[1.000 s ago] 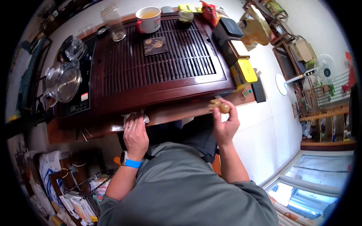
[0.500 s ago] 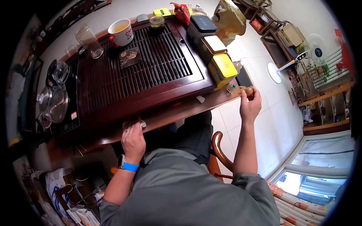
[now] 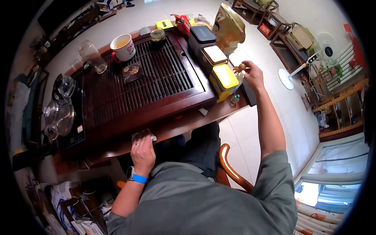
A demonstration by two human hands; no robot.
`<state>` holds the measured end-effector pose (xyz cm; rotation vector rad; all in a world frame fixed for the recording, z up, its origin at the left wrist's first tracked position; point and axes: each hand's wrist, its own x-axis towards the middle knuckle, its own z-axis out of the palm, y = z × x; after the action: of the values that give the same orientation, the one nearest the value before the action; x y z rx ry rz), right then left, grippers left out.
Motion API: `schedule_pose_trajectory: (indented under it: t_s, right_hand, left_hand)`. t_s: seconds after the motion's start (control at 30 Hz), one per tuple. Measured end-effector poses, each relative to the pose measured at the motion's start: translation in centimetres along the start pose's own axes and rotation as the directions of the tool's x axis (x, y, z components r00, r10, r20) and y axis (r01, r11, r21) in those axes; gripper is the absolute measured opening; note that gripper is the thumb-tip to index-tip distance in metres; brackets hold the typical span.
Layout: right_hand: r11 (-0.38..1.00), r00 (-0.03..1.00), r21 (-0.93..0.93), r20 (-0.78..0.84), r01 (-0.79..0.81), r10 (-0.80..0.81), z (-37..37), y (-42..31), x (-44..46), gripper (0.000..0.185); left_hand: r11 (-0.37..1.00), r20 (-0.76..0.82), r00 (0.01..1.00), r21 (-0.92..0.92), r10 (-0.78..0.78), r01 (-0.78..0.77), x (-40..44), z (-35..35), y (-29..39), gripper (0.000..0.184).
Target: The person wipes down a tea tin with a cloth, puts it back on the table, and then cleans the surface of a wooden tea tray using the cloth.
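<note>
My left hand (image 3: pixel 143 152) presses a crumpled white tissue (image 3: pixel 153 138) against the table's front edge (image 3: pixel 180 135), its fingers together. My right hand (image 3: pixel 254 76) reaches to the table's right side and pinches a small brown wooden-looking piece with round knobs (image 3: pixel 239 68); its exact kind is unclear. Just left of that hand stand a tin with a yellow lid (image 3: pixel 224 76), a tin with a cream lid (image 3: pixel 214 55) and a dark grey canister (image 3: pixel 202 37). A white bottle (image 3: pixel 240 76) is close under the fingers. Nearer me sits a small green-capped bottle (image 3: pixel 235 98).
A dark slatted tea tray (image 3: pixel 156 103) carries an enamel mug (image 3: pixel 123 47), a dark square coaster (image 3: pixel 133 73) and a glass jar (image 3: pixel 158 36). At left are a tall glass (image 3: pixel 93 56) and glass pots (image 3: pixel 60 115). A chair arm (image 3: pixel 231 168) curves beside me.
My right hand has moved away from me and slightly left with the brown piece, from near the green-capped bottle to beside the tins. My left hand stays on the tissue, shifting slightly.
</note>
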<state>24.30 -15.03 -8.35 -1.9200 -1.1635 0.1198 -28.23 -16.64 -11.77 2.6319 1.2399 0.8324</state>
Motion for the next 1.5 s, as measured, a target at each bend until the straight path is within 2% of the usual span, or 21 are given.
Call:
schedule_pose_trajectory:
  t_s: [0.03,0.07,0.1,0.17,0.23,0.3,0.43,0.47,0.57,0.73,0.83,0.97,1.1,1.2,1.33,1.43,1.5]
  right_hand:
    - [1.0,0.998,0.019,0.055,0.012,-0.013,0.4,0.0,0.8,0.034]
    - [0.998,0.998,-0.057,0.068,-0.003,0.007,0.9,0.0,1.3,0.036]
    - [0.998,0.994,-0.007,0.093,0.057,-0.056,1.4,0.4,1.5,0.031]
    - [0.954,0.975,0.269,0.208,-0.135,0.079,2.6,1.9,3.0,0.029]
    - [0.996,0.978,0.032,0.188,0.084,-0.088,2.9,1.5,2.9,0.033]
    - [0.993,0.973,-0.05,0.209,0.111,-0.098,3.2,1.5,3.0,0.034]
    - [0.984,0.962,0.056,0.207,0.171,-0.179,2.9,3.6,2.8,0.047]
    - [0.983,0.967,0.166,0.226,0.084,-0.12,2.9,4.0,2.8,0.049]
    - [0.997,0.97,0.024,0.23,0.073,-0.076,1.8,2.8,2.1,0.048]
    - [0.993,0.973,0.077,0.208,0.085,-0.099,1.8,2.2,2.4,0.035]
    - [0.998,0.996,0.005,0.068,0.055,-0.055,2.4,1.9,2.8,0.035]
    - [0.992,0.998,0.117,0.059,-0.045,0.038,3.4,2.0,3.2,0.038]
    - [0.997,0.994,-0.066,0.098,-0.036,0.042,2.9,1.1,3.2,0.05]
    - [0.999,0.992,-0.016,0.121,-0.035,0.036,2.9,2.5,3.8,0.058]
    - [0.994,0.997,-0.104,0.06,-0.042,0.048,0.8,2.0,3.4,0.057]
    - [0.977,0.986,-0.212,-0.165,-0.025,-0.011,-1.6,0.4,2.4,0.041]
    - [1.0,0.953,-0.01,-0.301,0.007,-0.01,-3.3,1.4,1.9,0.034]
  left_hand:
    - [1.0,-0.008,1.0,0.004,0.001,-0.001,0.0,0.0,0.1,0.032]
    - [1.0,-0.019,1.0,0.01,0.002,-0.001,0.1,0.0,0.2,0.032]
    - [1.0,-0.024,1.0,0.011,0.002,-0.001,0.2,0.0,0.3,0.031]
    - [1.0,-0.032,0.999,0.015,-0.001,0.001,0.2,-0.1,0.4,0.03]
    - [1.0,-0.02,1.0,-0.008,-0.02,0.02,0.0,-0.1,0.3,0.031]
    - [0.998,0.006,0.999,-0.039,-0.043,0.043,0.0,-0.3,0.3,0.032]
    - [0.998,-0.01,1.0,-0.056,-0.017,0.016,0.3,-0.5,0.6,0.032]
    - [0.998,-0.006,1.0,-0.061,-0.011,0.01,0.3,-0.4,0.6,0.032]
    - [0.997,-0.003,1.0,-0.075,0.011,-0.011,0.4,0.1,0.9,0.031]
    - [0.997,0.012,1.0,-0.077,0.008,-0.007,0.8,0.1,1.4,0.033]
    - [0.998,-0.002,1.0,-0.069,0.003,-0.004,0.7,0.2,1.5,0.033]
    - [0.998,0.002,1.0,-0.065,-0.003,0.003,0.4,0.3,1.3,0.035]
    - [0.998,-0.031,0.999,-0.059,0.008,-0.01,0.5,0.2,1.5,0.036]
    - [0.998,-0.044,0.999,-0.055,0.015,-0.017,0.5,0.3,1.5,0.035]
    - [0.997,-0.059,0.997,-0.045,0.052,-0.055,0.8,0.2,1.7,0.035]
    - [0.993,-0.022,0.996,-0.079,0.086,-0.087,1.0,0.7,2.0,0.034]
    - [0.984,-0.043,0.989,-0.108,0.141,-0.145,1.4,1.3,2.7,0.033]
